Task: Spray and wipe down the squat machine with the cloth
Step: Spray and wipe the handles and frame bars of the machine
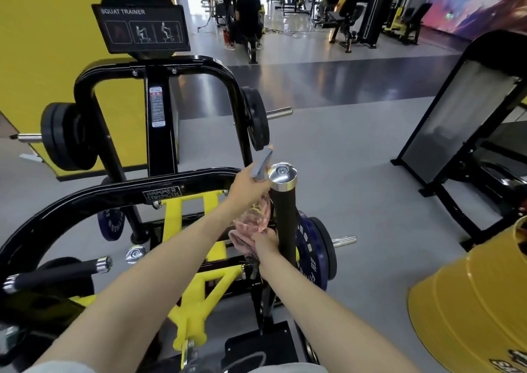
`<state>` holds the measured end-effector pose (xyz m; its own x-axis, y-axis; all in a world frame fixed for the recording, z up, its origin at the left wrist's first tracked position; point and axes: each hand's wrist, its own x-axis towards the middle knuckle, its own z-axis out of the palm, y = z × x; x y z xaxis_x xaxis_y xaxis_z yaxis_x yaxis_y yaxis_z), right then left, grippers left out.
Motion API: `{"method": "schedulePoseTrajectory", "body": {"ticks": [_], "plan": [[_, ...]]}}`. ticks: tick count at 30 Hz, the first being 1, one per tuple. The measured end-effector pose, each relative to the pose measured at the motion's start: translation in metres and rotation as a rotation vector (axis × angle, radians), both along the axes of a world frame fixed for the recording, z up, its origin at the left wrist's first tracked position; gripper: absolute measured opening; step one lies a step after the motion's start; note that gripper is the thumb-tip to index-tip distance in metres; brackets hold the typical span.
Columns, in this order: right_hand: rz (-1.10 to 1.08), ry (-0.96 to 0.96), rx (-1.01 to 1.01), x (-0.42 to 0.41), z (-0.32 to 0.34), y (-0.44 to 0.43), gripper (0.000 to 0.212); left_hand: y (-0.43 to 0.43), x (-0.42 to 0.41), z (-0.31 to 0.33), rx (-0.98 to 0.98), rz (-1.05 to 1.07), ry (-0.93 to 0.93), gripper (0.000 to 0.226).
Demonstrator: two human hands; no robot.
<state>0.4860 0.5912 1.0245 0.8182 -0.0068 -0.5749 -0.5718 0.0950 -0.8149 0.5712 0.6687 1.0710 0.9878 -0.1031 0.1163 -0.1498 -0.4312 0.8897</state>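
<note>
The squat machine [119, 196], a black tubular frame with yellow inner members and a "Hammer Strength" label, fills the left and centre of the view. Its upright handle [286, 218], a black grip with a chrome cap, stands at mid-frame and serves as the landmark here.

Well to the right of the handle stands another black machine with a grey panel [456, 116]. Below that, at the right edge, is a yellow metal drum [470, 301].

Far to the left of the handle and higher up, a stack of black weight plates [65, 140] sits on a chrome peg. A single black plate [256, 118] hangs above the handle. A blue weight plate [312, 247] sits just behind the handle's lower part, to its right. The "Squat Trainer" placard [142, 27] tops the frame, above and left of the handle.

The left hand [246, 187] is just left of the handle's cap. Its fingers are wrapped round the neck of a spray bottle [261, 167], whose grey trigger head points up and away and whose clear body hangs below the hand.

The right hand [266, 243] is lower, against the handle's left side, and is clenched on a pink cloth [242, 240]. The cloth bunches out to the left of the hand, beneath the bottle.
</note>
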Motion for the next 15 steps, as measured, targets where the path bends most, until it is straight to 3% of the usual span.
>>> {"method": "schedulePoseTrajectory", "body": {"ticks": [4,8,12,15], "plan": [[0.201,-0.047,-0.158,-0.004,-0.022,0.018,0.022,0.034,-0.024,-0.011,-0.001,0.043,0.138,0.044],[0.311,0.027,-0.163,-0.017,-0.039,0.028,0.026,0.049,-0.045,-0.02,-0.024,0.105,0.329,0.008],[0.499,0.11,-0.027,-0.032,-0.046,0.02,0.022,0.057,-0.06,-0.032,0.035,-0.106,0.48,0.021],[0.612,0.187,-0.098,-0.039,-0.052,0.02,0.016,0.052,-0.068,-0.052,0.094,-0.036,0.523,0.031]]}}
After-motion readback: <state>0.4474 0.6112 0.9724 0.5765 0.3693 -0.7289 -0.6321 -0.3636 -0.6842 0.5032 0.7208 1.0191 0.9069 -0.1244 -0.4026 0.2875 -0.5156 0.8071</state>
